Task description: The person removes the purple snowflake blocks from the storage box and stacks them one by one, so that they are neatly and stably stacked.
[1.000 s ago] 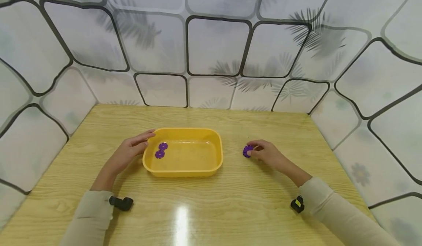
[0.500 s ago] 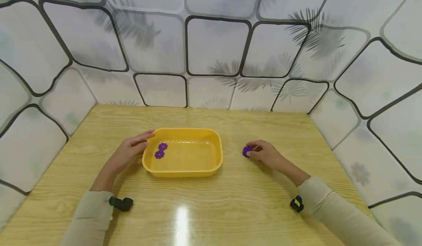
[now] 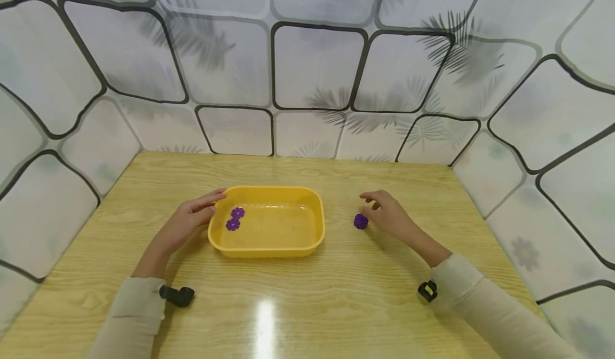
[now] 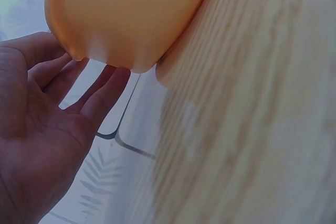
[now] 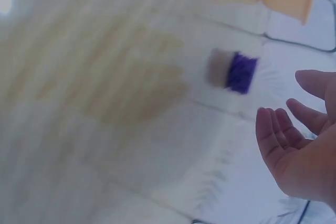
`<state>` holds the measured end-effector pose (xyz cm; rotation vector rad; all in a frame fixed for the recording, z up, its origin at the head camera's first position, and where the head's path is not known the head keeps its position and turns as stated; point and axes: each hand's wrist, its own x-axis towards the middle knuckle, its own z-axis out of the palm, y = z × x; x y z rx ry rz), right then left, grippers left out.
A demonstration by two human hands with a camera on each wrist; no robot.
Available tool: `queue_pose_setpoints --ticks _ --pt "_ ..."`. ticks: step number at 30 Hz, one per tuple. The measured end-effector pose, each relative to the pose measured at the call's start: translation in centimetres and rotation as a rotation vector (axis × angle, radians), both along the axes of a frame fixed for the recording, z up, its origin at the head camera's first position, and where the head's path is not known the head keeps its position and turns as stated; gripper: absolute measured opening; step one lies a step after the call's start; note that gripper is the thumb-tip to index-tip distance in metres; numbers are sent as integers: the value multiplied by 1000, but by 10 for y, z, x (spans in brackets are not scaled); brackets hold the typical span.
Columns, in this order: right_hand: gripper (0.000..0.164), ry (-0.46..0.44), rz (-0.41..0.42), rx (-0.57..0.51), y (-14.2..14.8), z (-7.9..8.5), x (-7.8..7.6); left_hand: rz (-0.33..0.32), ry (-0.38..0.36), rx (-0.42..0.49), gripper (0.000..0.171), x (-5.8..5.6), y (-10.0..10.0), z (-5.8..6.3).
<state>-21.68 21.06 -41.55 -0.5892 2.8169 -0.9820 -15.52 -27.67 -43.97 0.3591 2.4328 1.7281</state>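
Note:
A yellow plastic basin (image 3: pixel 269 233) sits on the table with two purple flower-shaped discs (image 3: pixel 233 224) lying inside at its left end. My left hand (image 3: pixel 184 223) touches the basin's left end, its fingers extended at the rim; in the left wrist view, fingertips (image 4: pixel 122 77) meet the basin's edge. To the right of the basin stands a small purple stack (image 3: pixel 360 221), apparently of similar discs, seen from the side in the right wrist view. Just beside and above it is my right hand (image 3: pixel 391 217), holding nothing, fingers parted and slightly bent.
The wooden table (image 3: pixel 307 305) runs back to a patterned wall covering (image 3: pixel 307 81), which also closes off both sides. Black wrist cameras sit on the left wrist (image 3: pixel 176 296) and the right wrist (image 3: pixel 427 290).
My right hand has let go of the purple stack and drawn slightly up and away from it. The stack stays where it was. The left hand and basin have not moved.

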Motion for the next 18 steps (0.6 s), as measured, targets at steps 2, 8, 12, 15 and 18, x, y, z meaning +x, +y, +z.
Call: queue_pose_setpoints --ticks 2,8,12,15,18 --pt "42 59 28 -18 -16 9 1 -2 3 5 46 0 0 -1" --pt "37 91 207 -160 -90 26 7 -7 4 21 46 -1 0 -1" --pt "39 44 360 -178 -143 24 11 -7 0 26 47 -2 1 -1" --pt "39 2 433 -140 -177 19 12 -8 -4 29 47 -2 0 -2" --pt "40 -54 462 -112 -206 13 12 -12 -6 32 47 -2 0 -2"
